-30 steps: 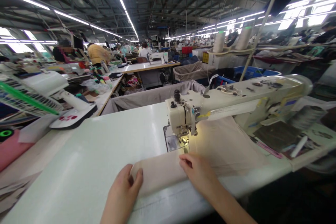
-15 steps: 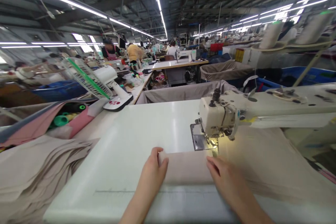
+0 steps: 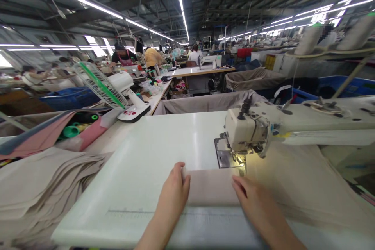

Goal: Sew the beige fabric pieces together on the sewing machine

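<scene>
A beige piece of fabric (image 3: pixel 211 187) lies on the pale tabletop in front of a sewing machine (image 3: pixel 247 131). At its left end, my left hand (image 3: pixel 175 187) grips the edge between thumb and fingers. My right hand (image 3: pixel 254 197) pinches the fabric near the lit needle area, with thumb and forefinger close together. The metal needle plate (image 3: pixel 225 158) sits just beyond the fabric's far edge. More beige cloth (image 3: pixel 304 179) spreads under the machine arm to the right, partly hidden by my right forearm.
Beige panels (image 3: pixel 43 187) are piled at the left. Behind them stand a white fan (image 3: pixel 124 86) and a pink bundle (image 3: pixel 93 133) with thread spools. A cloth-lined bin (image 3: pixel 202 103) is past the table's far edge. Thread cones (image 3: pixel 307 41) rise at the right; people work farther back.
The whole view has shifted slightly to the right. Both hands keep their hold on the fabric, and the fabric stays nearly in place before the needle.
</scene>
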The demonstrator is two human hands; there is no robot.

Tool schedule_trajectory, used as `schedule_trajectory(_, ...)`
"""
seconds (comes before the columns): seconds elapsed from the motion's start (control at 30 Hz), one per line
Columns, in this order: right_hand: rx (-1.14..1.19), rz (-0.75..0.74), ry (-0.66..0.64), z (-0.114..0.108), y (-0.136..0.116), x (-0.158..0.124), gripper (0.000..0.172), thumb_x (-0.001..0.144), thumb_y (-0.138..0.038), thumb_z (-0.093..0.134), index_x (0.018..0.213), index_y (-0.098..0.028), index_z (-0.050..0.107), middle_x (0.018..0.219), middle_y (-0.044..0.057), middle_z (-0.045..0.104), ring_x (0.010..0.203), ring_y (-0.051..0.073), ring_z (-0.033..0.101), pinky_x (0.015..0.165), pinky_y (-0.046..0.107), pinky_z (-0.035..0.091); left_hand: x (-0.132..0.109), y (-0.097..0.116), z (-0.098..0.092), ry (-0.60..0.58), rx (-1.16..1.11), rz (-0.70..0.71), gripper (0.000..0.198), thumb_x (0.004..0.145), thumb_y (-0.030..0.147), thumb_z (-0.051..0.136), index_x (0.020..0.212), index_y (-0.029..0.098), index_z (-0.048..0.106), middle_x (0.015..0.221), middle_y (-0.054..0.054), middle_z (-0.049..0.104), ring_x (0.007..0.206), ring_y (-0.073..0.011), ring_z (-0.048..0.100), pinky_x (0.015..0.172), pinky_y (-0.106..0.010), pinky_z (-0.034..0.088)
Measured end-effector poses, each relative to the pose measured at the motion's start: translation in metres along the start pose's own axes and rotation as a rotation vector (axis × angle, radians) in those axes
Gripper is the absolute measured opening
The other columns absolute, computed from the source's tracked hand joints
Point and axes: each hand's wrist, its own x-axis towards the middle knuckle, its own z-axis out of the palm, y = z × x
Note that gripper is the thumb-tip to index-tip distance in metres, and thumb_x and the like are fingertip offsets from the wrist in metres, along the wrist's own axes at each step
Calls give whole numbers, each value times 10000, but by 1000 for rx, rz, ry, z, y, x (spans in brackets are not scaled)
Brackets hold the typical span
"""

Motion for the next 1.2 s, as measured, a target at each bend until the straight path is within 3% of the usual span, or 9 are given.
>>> schedule_trajectory(0.1, -90, -194, 93, -5, 0, 2, 264, 981, -240, 425, 1022, -192, 681, 1052, 125, 677, 994, 291, 641, 880, 434, 490, -4, 3, -2, 93, 210, 230, 341, 902, 103, 503, 1221, 183, 594, 1232, -134, 606, 1052, -280, 631, 879, -419, 519)
schedule_trajectory(0.23, -115, -443, 105, -15, 2, 5, 264, 977, -123, 417, 1052, -220, 651, 1155, 80, 678, 1117, 263, 592, 1071, 482, 362, -1, 9, -7, -157, 368, 495, 295, 878, 19, 499, 1014, 203, 685, 1099, -75, 667, 1013, -265, 618, 861, -406, 532)
schedule_trajectory(0.3, -130, -432, 87, -19, 2, 4, 226, 970, -123, 455, 1051, -216, 645, 1107, 71, 690, 1067, 255, 604, 1090, 500, 331, 5, 16, -8, -224, 404, 478, 263, 911, 62, 492, 1045, 182, 684, 1084, -90, 671, 999, -267, 619, 822, -389, 547)
schedule_trajectory(0.43, -138, -356, 104, -22, -2, -1, 151, 953, -152, 526, 1048, -203, 633, 1082, 66, 685, 1043, 255, 594, 1110, 511, 297, 19, 40, -8, -213, 388, 413, 291, 952, 235, 551, 1221, 152, 625, 1146, -132, 654, 1099, -299, 593, 855, -397, 552)
schedule_trajectory(0.63, -78, -325, 251, -18, -3, -9, 133, 946, -181, 547, 1059, -216, 608, 1045, 45, 672, 1000, 233, 593, 1111, 496, 297, 50, 70, 7, -268, 356, 494, 428, 989, 427, 503, 1289, 128, 564, 1371, -198, 551, 1267, -347, 525, 1065, -564, 410)
schedule_trajectory(0.73, -97, -293, 225, -18, -2, -12, 174, 932, -189, 572, 1098, -233, 601, 1076, 44, 651, 1083, 256, 569, 1133, 518, 265, 77, 76, 17, -340, 273, 569, 498, 981, 468, 509, 1408, 215, 473, 1530, -145, 428, 1432, -335, 364, 1157, -677, 197)
schedule_trajectory(0.8, -107, -276, 208, -18, -2, -13, 204, 930, -195, 580, 1126, -248, 595, 1116, 42, 645, 1158, 276, 540, 1140, 539, 241, 94, 79, 23, -404, 207, 630, 540, 962, 469, 541, 1448, 260, 431, 1576, -103, 371, 1473, -322, 295, 1166, -690, 142)
schedule_trajectory(0.97, -87, -260, 222, -20, 0, -10, 184, 946, -218, 567, 1128, -229, 585, 1149, 56, 657, 1157, 264, 549, 1145, 533, 225, 121, 84, 34, -434, 102, 750, 512, 940, 435, 562, 1423, 297, 464, 1563, -68, 399, 1452, -316, 331, 1164, -696, 118)
schedule_trajectory(1.2, -62, -235, 211, -20, 3, -7, 191, 939, -225, 589, 1130, -228, 586, 1156, 55, 661, 1181, 278, 536, 1136, 564, 216, 133, 85, 44, -430, 58, 798, 497, 928, 431, 563, 1403, 299, 496, 1487, -82, 490, 1396, -320, 407, 1168, -685, 124)
